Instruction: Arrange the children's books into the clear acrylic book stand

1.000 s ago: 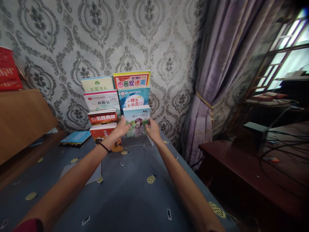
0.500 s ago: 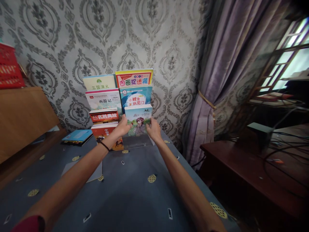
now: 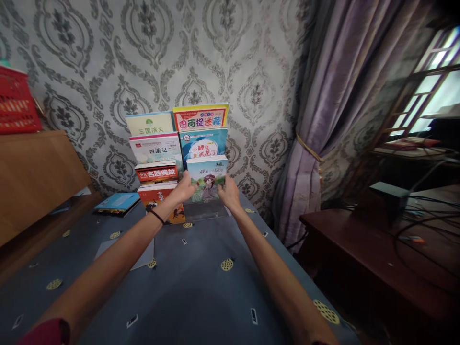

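Observation:
Between my two hands stands a pale green-blue picture book (image 3: 206, 182) with a cartoon figure on its cover. My left hand (image 3: 186, 188) grips its left edge, thumb toward the front. On its right edge, my right hand (image 3: 229, 191) is closed in the same way. The book is upright in the front of a tiered, clear-fronted stand, its base partly hidden. Behind it rise a blue book (image 3: 203, 143) and a yellow-edged red book (image 3: 201, 120). To the left are a white book (image 3: 157, 149), a cream book (image 3: 150, 125), and red books (image 3: 156, 173) in lower tiers.
A blue book (image 3: 118, 202) lies on a small pile at the left of the patterned cloth (image 3: 201, 287). A flat grey board (image 3: 145, 256) is partly under my left forearm. Wooden furniture (image 3: 39, 177) with a red basket (image 3: 17, 103) stands left; a dark red desk (image 3: 359, 239) with cables stands right.
Both hands keep hold of the picture book, which stays in place in the stand. The whole view has shifted very slightly.

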`<state>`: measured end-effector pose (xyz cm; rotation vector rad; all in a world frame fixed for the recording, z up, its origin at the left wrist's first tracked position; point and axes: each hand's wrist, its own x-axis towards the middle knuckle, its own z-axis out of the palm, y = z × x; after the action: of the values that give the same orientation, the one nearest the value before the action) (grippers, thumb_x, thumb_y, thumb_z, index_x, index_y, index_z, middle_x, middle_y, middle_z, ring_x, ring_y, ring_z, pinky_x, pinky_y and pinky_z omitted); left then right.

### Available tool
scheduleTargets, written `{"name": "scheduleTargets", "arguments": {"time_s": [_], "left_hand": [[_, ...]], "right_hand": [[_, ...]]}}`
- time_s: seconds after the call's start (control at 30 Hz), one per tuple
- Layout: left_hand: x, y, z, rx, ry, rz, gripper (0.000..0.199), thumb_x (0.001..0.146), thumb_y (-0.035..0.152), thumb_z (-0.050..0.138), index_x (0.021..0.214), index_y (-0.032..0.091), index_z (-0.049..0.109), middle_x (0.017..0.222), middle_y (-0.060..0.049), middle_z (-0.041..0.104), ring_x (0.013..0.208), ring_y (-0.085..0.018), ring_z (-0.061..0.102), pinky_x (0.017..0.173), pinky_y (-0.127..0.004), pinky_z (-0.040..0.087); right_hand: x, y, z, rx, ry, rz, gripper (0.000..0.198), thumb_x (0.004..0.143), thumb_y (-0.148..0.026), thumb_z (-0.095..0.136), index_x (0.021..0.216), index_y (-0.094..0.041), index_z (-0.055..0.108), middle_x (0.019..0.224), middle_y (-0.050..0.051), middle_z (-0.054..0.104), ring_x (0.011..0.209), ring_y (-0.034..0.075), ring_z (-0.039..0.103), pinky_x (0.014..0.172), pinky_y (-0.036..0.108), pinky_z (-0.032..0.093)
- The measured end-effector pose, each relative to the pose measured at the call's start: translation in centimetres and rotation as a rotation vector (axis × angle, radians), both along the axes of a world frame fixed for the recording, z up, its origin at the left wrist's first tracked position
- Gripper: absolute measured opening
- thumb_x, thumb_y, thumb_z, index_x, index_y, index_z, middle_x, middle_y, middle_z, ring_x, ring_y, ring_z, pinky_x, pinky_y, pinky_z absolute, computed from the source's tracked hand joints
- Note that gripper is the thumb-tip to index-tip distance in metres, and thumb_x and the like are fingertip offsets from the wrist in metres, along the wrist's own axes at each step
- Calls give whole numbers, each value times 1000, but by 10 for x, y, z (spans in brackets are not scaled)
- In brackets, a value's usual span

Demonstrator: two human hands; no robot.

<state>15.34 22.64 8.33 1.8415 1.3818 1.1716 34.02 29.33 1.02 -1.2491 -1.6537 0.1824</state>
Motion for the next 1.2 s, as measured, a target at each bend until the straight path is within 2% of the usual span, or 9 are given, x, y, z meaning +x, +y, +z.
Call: {"name": "scheduleTargets", "arguments": {"time_s": [0.1,0.33,0.47,0.53,0.63,0.77,0.9,1.07,1.2], "left_hand": [[2,-9,6,-62,-25,5,66,79,10,59,139,16,33,143,-18,52,135,-28,49,103,-43,49],[-9,-46,10,-11,40,-76,66,85,15,59,148,16,35,158,-20,36,148,-32,34,113,-47,41],[-34,-93,-13,-65,223,-262,55,91,26,57,144,19,47,153,-18,47,143,-30,44,114,-46,39],[-48,-120,-28,-133,357,-423,44,90,31,60,134,24,60,149,-13,54,138,-29,50,115,-45,38],[-68,-153,-49,-203,410,-534,37,90,38,63,126,30,67,142,-6,62,134,-27,54,112,-41,40],[-96,-171,-68,-273,288,-389,34,94,41,53,117,24,70,116,-7,74,105,-23,68,92,-33,51],[-132,-164,-86,-314,82,-167,37,88,48,55,106,19,70,100,-9,75,91,-22,70,73,-30,54],[-164,-149,-110,-294,-99,-3,47,79,58,60,100,17,67,91,-10,74,84,-23,71,66,-31,54],[-172,-144,-130,-262,-159,41,52,77,63,60,98,16,67,85,-9,74,78,-22,70,63,-31,53]], "right_hand": [[4,3,2,-18,25,39,40,80,-22,51,118,-15,62,105,13,70,100,28,61,92,40,48],[14,12,2,-75,79,48,47,81,-21,52,125,-13,63,107,15,74,100,29,69,92,42,53],[25,16,5,-79,110,53,53,79,-23,53,130,-10,61,110,17,74,103,31,69,94,44,53],[29,16,7,-72,114,64,53,79,-23,53,130,-12,62,110,16,74,104,31,69,94,46,54],[29,9,7,-33,135,63,52,80,-23,52,130,-12,62,112,18,74,104,31,70,95,48,54],[22,-6,-1,36,165,40,50,81,-25,50,127,-10,61,111,19,72,98,29,70,90,46,56],[17,-17,-17,-16,210,46,46,81,-28,50,122,-11,61,105,17,71,90,27,68,81,45,58],[14,-35,-45,-96,214,60,44,82,-31,49,120,-12,62,103,16,72,90,27,69,78,44,59],[9,-58,-70,-135,174,70,43,83,-29,45,118,-12,63,101,16,73,87,25,70,75,42,59]]}}
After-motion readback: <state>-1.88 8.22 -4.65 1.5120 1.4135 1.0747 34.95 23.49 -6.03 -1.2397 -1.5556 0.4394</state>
